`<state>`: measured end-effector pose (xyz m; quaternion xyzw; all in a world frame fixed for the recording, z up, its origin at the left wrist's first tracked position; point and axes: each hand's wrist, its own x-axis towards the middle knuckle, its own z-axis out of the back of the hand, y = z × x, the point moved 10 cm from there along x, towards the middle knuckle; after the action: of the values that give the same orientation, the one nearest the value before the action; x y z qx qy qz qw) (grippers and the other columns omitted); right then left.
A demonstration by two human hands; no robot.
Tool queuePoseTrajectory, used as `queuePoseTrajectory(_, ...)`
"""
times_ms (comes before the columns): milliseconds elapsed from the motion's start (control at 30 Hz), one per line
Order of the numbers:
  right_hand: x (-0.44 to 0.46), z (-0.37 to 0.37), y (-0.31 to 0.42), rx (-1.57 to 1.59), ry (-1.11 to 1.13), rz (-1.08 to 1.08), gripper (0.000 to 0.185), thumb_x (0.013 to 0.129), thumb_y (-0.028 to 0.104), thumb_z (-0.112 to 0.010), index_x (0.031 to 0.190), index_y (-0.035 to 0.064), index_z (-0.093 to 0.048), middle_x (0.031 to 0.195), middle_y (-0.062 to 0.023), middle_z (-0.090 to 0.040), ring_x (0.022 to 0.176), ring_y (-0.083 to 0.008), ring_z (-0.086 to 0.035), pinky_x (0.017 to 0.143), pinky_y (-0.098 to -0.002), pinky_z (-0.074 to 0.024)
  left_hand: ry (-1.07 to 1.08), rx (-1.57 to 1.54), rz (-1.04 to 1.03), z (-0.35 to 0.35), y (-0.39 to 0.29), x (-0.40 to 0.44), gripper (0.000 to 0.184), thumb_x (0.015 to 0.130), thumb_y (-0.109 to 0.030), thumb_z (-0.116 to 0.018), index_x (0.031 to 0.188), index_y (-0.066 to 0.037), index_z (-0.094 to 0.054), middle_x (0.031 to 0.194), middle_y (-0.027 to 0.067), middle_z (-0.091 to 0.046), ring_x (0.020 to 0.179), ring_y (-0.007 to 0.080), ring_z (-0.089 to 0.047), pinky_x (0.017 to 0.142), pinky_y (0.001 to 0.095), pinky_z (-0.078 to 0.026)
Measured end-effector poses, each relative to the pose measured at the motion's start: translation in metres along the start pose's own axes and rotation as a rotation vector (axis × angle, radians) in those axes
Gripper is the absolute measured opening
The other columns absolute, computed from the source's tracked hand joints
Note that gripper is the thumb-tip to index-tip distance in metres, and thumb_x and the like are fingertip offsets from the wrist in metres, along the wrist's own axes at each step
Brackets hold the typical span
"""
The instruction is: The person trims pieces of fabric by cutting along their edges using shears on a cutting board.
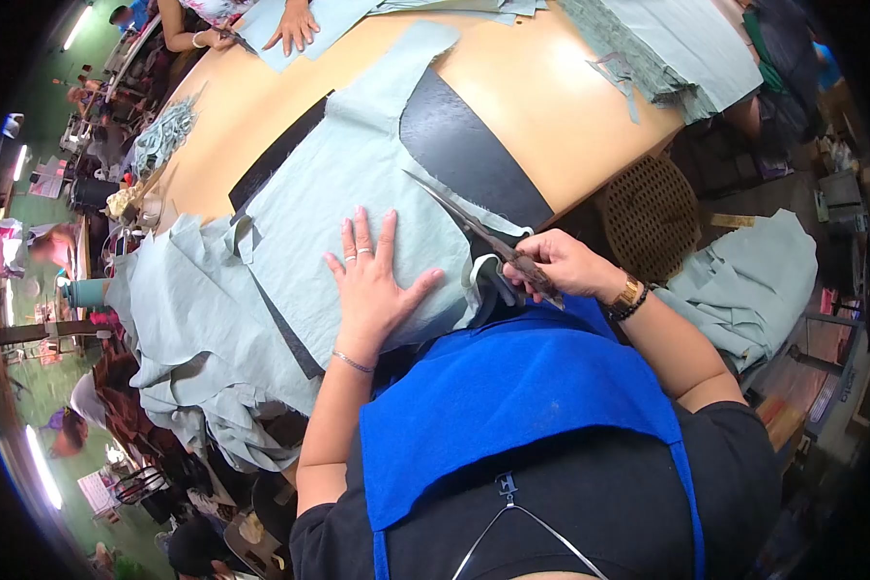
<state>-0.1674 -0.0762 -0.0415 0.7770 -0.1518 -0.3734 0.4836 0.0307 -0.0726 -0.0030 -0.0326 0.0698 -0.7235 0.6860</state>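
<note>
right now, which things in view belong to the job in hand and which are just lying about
In use:
- scissors, in the right hand
- pale green fabric, under the left hand
- black sheet, beneath that fabric

Apparently just lying about:
- scrap heap, far left
- crumpled cloth, at right

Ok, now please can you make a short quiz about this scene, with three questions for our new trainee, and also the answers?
1. Which of the wearer's hands holds the scissors?
2. True or false: the wearer's left hand is spread on the pale green cloth.
3. Fill in the colour: under the cloth, the ____ sheet shows on the table.

Key:
1. The right hand.
2. True.
3. Black.
</note>
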Motion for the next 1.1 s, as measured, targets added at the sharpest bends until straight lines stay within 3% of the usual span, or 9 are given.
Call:
queuePoseTrajectory(200, -0.009, 0.005, -0.001, 0.053, 0.001, 0.008, 0.024, 0.088, 0.027, -0.067, 0.085, 0.0036, -0.067, 0.067, 0.0023, -0.058, 0.055, -0.0051, -0.053, 0.052, -0.0203, -0.0458, -0.116, 0.033, -0.072, 0.022, 0.035, 0.037, 0.093, 0.074, -0.069, -0.058, 0.147, -0.020, -0.030, 0.155, 0.0166, -0.012, 0.142, 0.0387, -0.010, 0.105, 0.0675, -0.013)
queuePoseTrajectory(433, 0.008, 0.004, 0.007, -0.028, -0.006, -0.002, 0.030, 0.088, 0.032, -0.066, 0.081, 0.0032, -0.066, 0.065, 0.0009, -0.056, 0.054, -0.0053, -0.052, 0.051, -0.0216, -0.0451, -0.033, 0.044, -0.110, 0.011, 0.033, 0.037, 0.100, 0.067, -0.074, -0.060, 0.145, -0.019, -0.033, 0.154, 0.0207, -0.016, 0.142, 0.0397, -0.013, 0.106, 0.0665, -0.011)
queuePoseTrajectory(467, 0.008, 0.007, 0.004, -0.026, -0.012, -0.006, 0.030, 0.088, 0.032, -0.066, 0.080, 0.0031, -0.065, 0.065, 0.0010, -0.056, 0.054, -0.0053, -0.052, 0.051, -0.0215, -0.0449, -0.035, 0.078, -0.110, 0.011, 0.032, 0.035, 0.098, 0.069, -0.073, -0.059, 0.147, -0.019, -0.030, 0.155, 0.0169, -0.014, 0.143, 0.0357, -0.012, 0.105, 0.0672, -0.014)
queuePoseTrajectory(667, -0.004, 0.009, 0.005, -0.056, 0.021, -0.024, 0.032, 0.087, 0.034, -0.067, 0.078, 0.0033, -0.064, 0.064, 0.0011, -0.055, 0.056, -0.0055, -0.054, 0.050, -0.0210, -0.0443, -0.038, 0.028, -0.061, 0.014, 0.034, 0.029, 0.100, 0.068, -0.074, -0.060, 0.146, -0.018, -0.032, 0.154, 0.0211, -0.015, 0.142, 0.0397, -0.013, 0.106, 0.0666, -0.011)
queuePoseTrajectory(1100, -0.003, 0.015, 0.001, -0.100, 0.031, -0.032, 0.031, 0.087, 0.034, -0.068, 0.076, 0.0052, -0.063, 0.061, 0.0017, -0.055, 0.052, -0.0055, -0.054, 0.048, -0.0199, -0.0429, 0.017, -0.011, 0.014, 0.006, 0.026, 0.010, 0.098, 0.071, -0.073, -0.059, 0.147, -0.019, -0.029, 0.155, 0.0179, -0.011, 0.142, 0.0384, -0.012, 0.105, 0.0671, -0.011)
